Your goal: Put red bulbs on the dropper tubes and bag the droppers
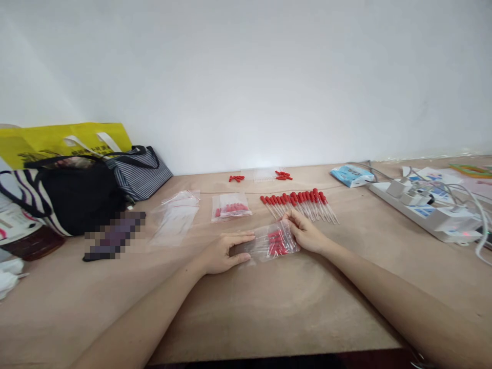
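Note:
A clear plastic bag [265,244] with several red-bulbed droppers [277,241] inside lies on the table between my hands. My right hand [305,233] is closed on the bag's right end, fingers pinching its edge near the red bulbs. At the opposite end, my left hand [223,252] rests with fingers stretched out and thumb apart, touching the bag. Just beyond, a row of loose droppers [298,202] has red bulbs pointing to the back and clear stems toward me. A filled bag [231,206] of red-bulbed droppers lies behind my left hand.
Flat clear bags [177,218] are stacked at left, near a blurred dark object [115,238] and a striped bag [140,174]. Red bulbs [283,175] lie toward the wall. A blue packet [351,175] and a power strip [423,210] with cables stand at right.

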{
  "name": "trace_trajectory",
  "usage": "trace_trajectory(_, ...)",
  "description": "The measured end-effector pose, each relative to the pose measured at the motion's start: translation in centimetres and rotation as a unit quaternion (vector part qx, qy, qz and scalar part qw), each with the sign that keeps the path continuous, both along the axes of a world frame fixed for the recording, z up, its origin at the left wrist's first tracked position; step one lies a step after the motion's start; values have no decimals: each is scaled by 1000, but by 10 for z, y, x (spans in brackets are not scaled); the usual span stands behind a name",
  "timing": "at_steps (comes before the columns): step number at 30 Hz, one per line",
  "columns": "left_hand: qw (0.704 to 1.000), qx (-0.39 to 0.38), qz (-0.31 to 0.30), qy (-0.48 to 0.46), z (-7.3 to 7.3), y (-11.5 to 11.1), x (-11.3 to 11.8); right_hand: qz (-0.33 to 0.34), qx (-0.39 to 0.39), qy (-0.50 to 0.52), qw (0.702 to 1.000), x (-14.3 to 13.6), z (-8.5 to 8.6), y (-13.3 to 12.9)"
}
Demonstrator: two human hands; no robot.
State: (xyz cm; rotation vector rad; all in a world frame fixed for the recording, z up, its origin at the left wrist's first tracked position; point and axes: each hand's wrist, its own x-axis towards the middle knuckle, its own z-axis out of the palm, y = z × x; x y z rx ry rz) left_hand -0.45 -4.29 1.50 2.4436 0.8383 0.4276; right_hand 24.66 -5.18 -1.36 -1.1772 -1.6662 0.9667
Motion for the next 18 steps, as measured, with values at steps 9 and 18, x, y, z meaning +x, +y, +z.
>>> trace_trajectory(9,981,160,77,-71,-9,-1,5,-1,-85,90,992,6,4,-12)
trace_trajectory(18,945,324,47,-1,-13,-24,42,57,-128,214,967,0,21,-30)
